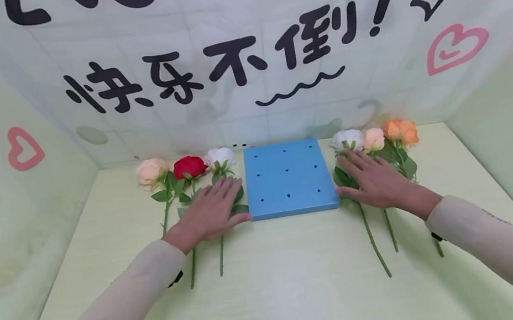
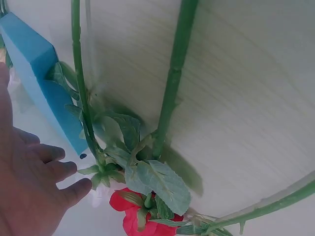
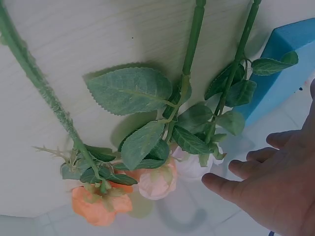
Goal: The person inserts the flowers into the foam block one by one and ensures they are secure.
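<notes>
A blue block with several small holes (image 1: 289, 180) lies flat on the table between my two hands. My left hand (image 1: 207, 208) is stretched out palm down over the flowers on the left, its thumb tip right at the block's left edge. Around it lie a peach rose (image 1: 151, 172), a red rose (image 1: 189, 166) and a white rose (image 1: 220, 157). My right hand (image 1: 376, 179), fingers straight, is over the right-hand flowers, thumb at the block's right edge. A white rose (image 1: 348, 140), a pink rose (image 1: 374, 139) and an orange rose (image 1: 401, 131) lie there. Neither hand grips anything.
Behind the table (image 1: 278, 296) hangs a white backdrop (image 1: 240, 123) with black lettering. Printed side panels (image 1: 9, 221) stand left and right. Green stems (image 1: 376, 244) point toward the front edge, and leaves (image 3: 130, 91) spread among them.
</notes>
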A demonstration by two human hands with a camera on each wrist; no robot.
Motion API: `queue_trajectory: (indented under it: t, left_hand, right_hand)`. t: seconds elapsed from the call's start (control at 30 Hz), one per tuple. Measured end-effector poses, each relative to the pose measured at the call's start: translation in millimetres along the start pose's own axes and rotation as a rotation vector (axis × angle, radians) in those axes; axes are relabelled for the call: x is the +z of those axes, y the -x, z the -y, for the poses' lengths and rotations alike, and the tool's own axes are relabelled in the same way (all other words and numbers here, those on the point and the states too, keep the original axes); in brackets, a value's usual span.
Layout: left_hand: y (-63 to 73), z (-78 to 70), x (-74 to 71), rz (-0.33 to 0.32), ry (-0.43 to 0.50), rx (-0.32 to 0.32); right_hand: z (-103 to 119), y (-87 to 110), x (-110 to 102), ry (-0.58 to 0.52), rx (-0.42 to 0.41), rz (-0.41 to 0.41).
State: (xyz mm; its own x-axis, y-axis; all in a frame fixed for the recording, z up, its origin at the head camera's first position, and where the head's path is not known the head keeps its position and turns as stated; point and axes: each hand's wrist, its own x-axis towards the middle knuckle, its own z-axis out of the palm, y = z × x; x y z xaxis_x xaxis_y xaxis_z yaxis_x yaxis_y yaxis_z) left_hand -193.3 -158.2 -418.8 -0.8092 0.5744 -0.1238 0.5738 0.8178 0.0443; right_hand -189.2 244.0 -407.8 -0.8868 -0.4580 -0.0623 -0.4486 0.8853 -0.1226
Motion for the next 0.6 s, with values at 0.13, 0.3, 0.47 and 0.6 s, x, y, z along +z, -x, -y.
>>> queue_trajectory:
  t: [0.13, 0.3, 0.47, 0.6]
  left_hand:
    - [-1.4, 2.8, 0.0, 0.001, 0.0, -0.007]
    - [-4.2, 5.9, -1.2, -0.006, 0.025, 0.001]
    - [-12.6, 9.0, -4.6, -0.043, 0.058, 0.001]
    - [-20.4, 11.0, -6.8, -0.078, 0.073, -0.014]
  right_hand:
    - [-1.6, 1.7, -3.3, -0.018, 0.014, -0.002]
    - [-6.4, 1.3, -7.4, -0.016, 0.027, -0.012]
    - [-13.4, -4.4, -13.4, -0.053, 0.054, -0.041]
    - [-19.4, -11.2, -20.0, -0.112, 0.097, -0.047]
